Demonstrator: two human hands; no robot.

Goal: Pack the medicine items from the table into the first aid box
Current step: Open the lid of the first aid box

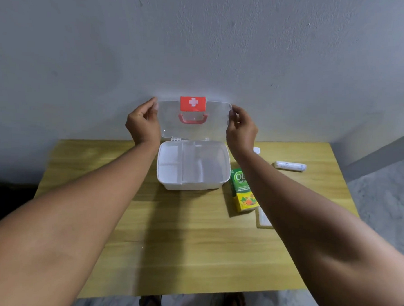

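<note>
A white first aid box point(190, 183) stands open at the back middle of the wooden table, with a divided clear tray inside. Its clear lid point(215, 123) is raised upright against the wall and bears a red cross label and a red handle. My left hand point(143, 123) grips the lid's left edge and my right hand point(241, 129) grips its right edge. To the right of the box lies a green and yellow medicine carton point(241, 190). A white bandage roll point(290, 166) lies further right, and a flat white packet point(264, 218) shows beside my right forearm.
The wooden table point(179, 245) stands against a grey wall. A small white object point(257, 150) sits by my right wrist near the table's back edge. Grey floor lies to the right, and sandalled feet show below the table's front edge.
</note>
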